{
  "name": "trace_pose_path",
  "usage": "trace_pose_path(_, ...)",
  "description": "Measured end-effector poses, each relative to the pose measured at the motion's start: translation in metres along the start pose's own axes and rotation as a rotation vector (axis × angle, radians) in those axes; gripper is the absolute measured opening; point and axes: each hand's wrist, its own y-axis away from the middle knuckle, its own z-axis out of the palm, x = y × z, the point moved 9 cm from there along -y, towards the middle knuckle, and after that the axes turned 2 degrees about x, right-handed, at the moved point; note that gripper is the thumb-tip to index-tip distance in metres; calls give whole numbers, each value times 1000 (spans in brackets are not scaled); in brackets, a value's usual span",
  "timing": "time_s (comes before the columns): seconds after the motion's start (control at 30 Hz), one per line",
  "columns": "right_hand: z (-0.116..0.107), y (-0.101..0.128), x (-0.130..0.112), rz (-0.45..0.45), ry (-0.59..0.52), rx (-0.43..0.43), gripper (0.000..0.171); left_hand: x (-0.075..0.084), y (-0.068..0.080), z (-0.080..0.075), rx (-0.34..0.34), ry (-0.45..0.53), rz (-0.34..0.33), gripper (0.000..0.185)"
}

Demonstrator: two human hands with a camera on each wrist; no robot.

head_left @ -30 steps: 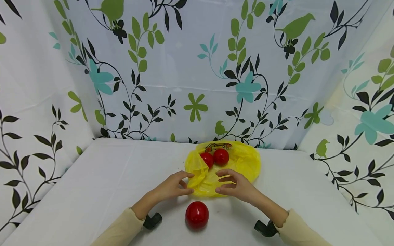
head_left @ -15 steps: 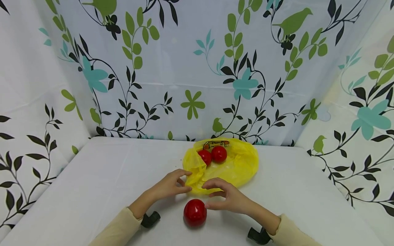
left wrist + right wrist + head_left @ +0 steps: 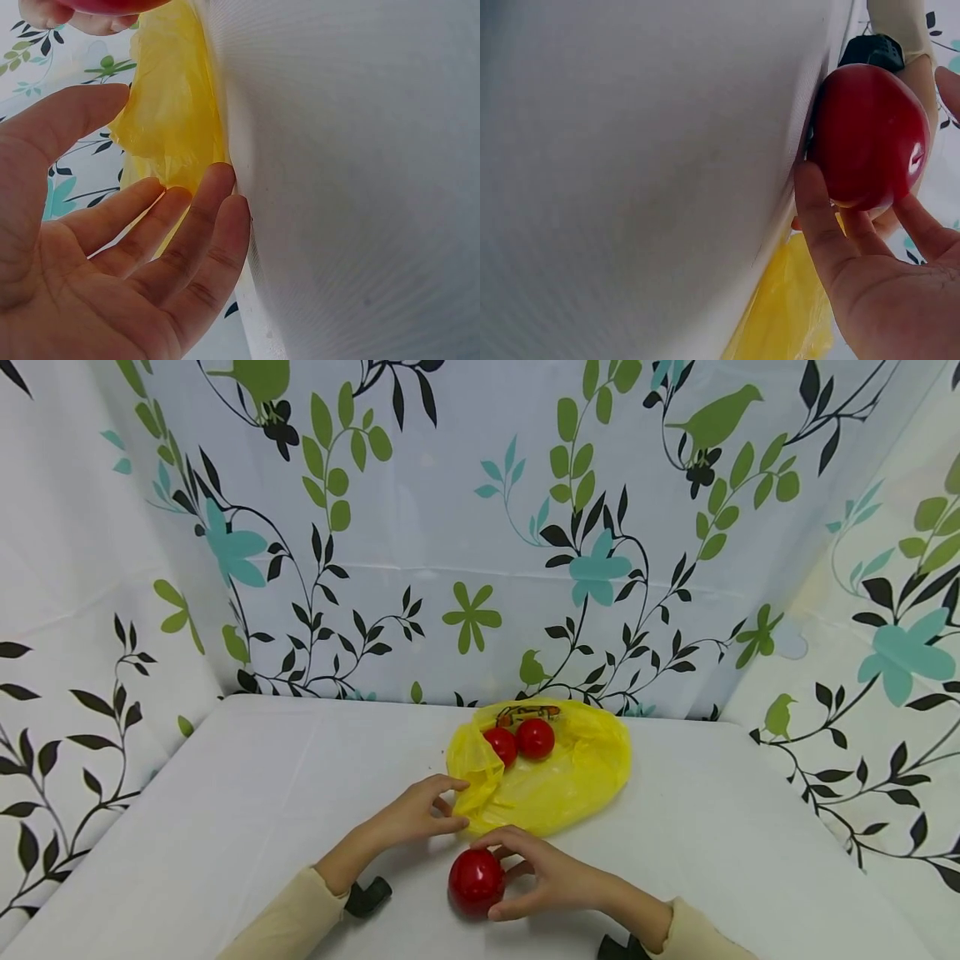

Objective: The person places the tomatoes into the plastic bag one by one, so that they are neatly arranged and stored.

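A shiny red apple (image 3: pixel 476 882) stands on the white table near its front. My right hand (image 3: pixel 551 872) reaches around its right side, the fingertips (image 3: pixel 814 180) right at its surface. In the right wrist view the thumb (image 3: pixel 949 90) stands apart from the apple (image 3: pixel 870 135). My left hand (image 3: pixel 408 814), fingers loosely bent, lies by the left front edge of a yellow plastic bag (image 3: pixel 555 793). In the left wrist view the fingertips overlap the bag (image 3: pixel 169 97), and nothing is gripped. Two more round red fruits (image 3: pixel 536 739) sit in the bag's mouth, one partly covered by plastic.
A white cloth covers the table (image 3: pixel 285 777). Behind and at both sides hangs a white curtain (image 3: pixel 420 510) printed with leaves and birds. Dark wrist-worn devices (image 3: pixel 367 897) show at both cuffs.
My right hand has come from over the bag's front edge down and left to the apple, its fingers now around the right side. The left hand has stayed by the bag.
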Motion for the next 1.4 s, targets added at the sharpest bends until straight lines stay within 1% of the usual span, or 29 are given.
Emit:
trace_pose_path(0.17,3,-6,1,-5,40,-1,63,0,2,-2,3,-3,-6,58)
trace_pose_path(0.57,2,-13,-1,0,88,38,59,-2,2,-3,-5,0,0,59)
trace_pose_path(0.73,1,-14,-3,8,92,38,58,0,2,-4,-8,3,14,58)
trace_pose_path(0.97,-1,-11,-3,21,75,52,56,0,1,-3,-9,6,3,58)
trace_pose_path(1.17,-1,-8,-1,36,66,61,53,2,1,-1,-16,9,12,58)
trace_pose_path(1.4,-3,-4,-6,21,71,64,51,2,1,0,-20,16,5,58)
